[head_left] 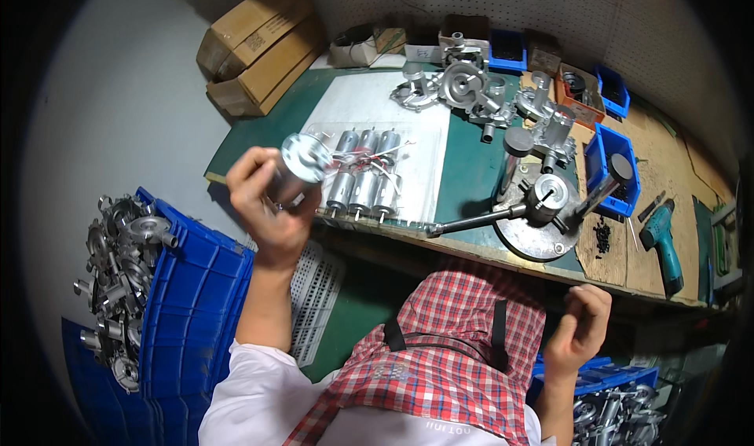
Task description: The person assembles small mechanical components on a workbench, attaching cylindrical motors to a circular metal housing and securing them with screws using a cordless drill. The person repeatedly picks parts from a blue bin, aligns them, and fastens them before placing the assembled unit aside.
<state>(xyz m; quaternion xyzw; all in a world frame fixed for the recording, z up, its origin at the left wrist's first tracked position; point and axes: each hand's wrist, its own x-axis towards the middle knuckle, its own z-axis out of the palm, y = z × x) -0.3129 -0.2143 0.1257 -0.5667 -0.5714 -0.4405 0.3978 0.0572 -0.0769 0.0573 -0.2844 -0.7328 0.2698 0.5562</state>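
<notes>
Raised over the bench's left part, my left hand [271, 202] grips a cylindrical metal motor [294, 180] by its side. A pale round end plate with holes tops this motor, which is tilted and slightly blurred. Just right of it, a clear plastic tray [412, 208] holds several silver motors [366, 190] with red and white wires. My right hand [581, 324] hovers by the bench's front edge, fingers loosely bent and apart, with nothing visible in it. Nearest to that hand is a round metal fixture [534, 230] with a long handle [479, 220], posts and a central hub.
Several cast metal housings [463, 84] stand at the back. A blue bin [601, 155] and a teal power driver [664, 245] lie to the right, beside small black screws [602, 238]. Blue crates [192, 304] with castings stand left and lower right. A cardboard box [263, 49] sits back left.
</notes>
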